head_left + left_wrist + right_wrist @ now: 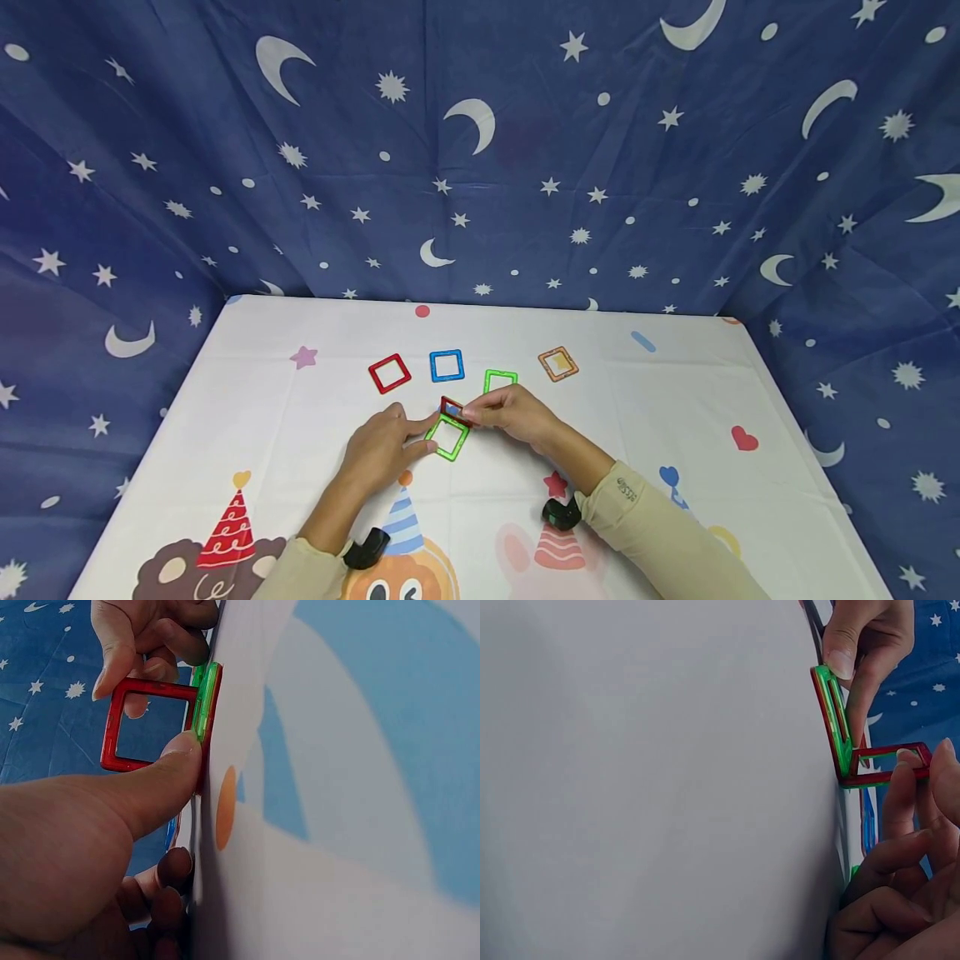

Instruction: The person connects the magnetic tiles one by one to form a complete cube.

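Note:
A green square magnetic tile frame (pixel 448 456) lies flat on the white cloth, with a red edge showing beneath it in both wrist views. My left hand (pixel 381 446) holds it at its left side, thumb (pixel 180 754) on one corner and index finger at another. Along its far edge a red square magnetic tile (pixel 112 731) stands up, touching the green one. My right hand (pixel 517 414) pinches the upright red tile between thumb and fingers. The other right-hand fingers are curled beneath in the right wrist view.
Beyond the hands lie a red square tile (pixel 372 379), a blue square tile (pixel 432 367), another green square tile (pixel 501 373) and an orange square tile (pixel 573 367). The white cloth (pixel 315 417) bears printed party animals. A blue star-patterned curtain (pixel 517 242) encloses the table.

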Demonstrator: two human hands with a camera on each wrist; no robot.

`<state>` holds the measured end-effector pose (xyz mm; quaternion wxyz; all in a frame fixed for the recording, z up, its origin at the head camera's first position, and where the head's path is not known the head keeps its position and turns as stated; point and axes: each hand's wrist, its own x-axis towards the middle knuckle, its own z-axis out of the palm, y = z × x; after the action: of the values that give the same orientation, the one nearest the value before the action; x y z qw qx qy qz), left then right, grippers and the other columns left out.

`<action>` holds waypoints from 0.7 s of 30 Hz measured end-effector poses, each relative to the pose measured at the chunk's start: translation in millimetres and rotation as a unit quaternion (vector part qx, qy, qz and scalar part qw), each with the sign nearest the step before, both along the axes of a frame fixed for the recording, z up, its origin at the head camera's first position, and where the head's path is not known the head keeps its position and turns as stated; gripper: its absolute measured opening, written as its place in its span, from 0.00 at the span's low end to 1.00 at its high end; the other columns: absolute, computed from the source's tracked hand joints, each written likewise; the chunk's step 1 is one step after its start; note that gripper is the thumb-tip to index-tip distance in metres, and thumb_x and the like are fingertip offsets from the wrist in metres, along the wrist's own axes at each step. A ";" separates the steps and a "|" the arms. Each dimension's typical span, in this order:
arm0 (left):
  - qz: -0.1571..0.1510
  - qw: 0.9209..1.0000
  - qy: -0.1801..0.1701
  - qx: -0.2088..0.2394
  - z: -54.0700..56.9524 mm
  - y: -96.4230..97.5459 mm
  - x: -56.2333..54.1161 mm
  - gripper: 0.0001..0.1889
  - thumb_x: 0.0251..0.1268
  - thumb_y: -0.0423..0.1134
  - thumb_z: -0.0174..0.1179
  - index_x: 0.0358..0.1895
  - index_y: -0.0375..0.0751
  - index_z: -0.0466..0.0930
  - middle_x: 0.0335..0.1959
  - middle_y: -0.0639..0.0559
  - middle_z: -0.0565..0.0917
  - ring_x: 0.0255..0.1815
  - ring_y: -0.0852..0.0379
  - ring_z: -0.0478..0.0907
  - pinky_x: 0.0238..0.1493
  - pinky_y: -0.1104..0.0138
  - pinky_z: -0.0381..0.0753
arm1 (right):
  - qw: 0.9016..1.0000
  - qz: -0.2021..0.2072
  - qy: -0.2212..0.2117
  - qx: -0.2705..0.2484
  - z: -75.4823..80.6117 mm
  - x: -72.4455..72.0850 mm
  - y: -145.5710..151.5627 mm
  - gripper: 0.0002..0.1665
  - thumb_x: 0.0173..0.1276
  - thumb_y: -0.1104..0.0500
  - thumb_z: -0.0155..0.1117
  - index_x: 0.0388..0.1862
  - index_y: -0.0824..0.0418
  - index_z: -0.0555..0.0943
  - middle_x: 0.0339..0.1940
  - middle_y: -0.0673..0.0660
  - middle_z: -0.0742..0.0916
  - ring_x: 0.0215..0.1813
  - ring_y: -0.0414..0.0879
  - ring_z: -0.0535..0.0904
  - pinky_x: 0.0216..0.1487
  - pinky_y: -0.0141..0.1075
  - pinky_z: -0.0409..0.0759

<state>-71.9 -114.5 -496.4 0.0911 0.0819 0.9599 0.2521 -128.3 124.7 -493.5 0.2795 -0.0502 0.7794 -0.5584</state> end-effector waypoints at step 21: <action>0.003 1.000 0.017 -0.021 -3.5 2.0 0.8 0.28 0.61 0.54 0.72 0.66 0.66 0.79 0.29 0.54 0.69 0.23 0.57 0.61 0.26 0.67 0.59 | 1.000 0.003 0.015 -0.016 0.0 0.9 3.2 0.15 0.65 0.51 0.75 0.46 0.59 0.91 0.39 0.51 0.90 0.41 0.43 0.78 0.43 0.34 0.77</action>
<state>-71.1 -112.6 -499.9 0.0758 0.0813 0.9665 0.2312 -127.4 127.8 -493.6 0.2686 -0.0658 0.7745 -0.5689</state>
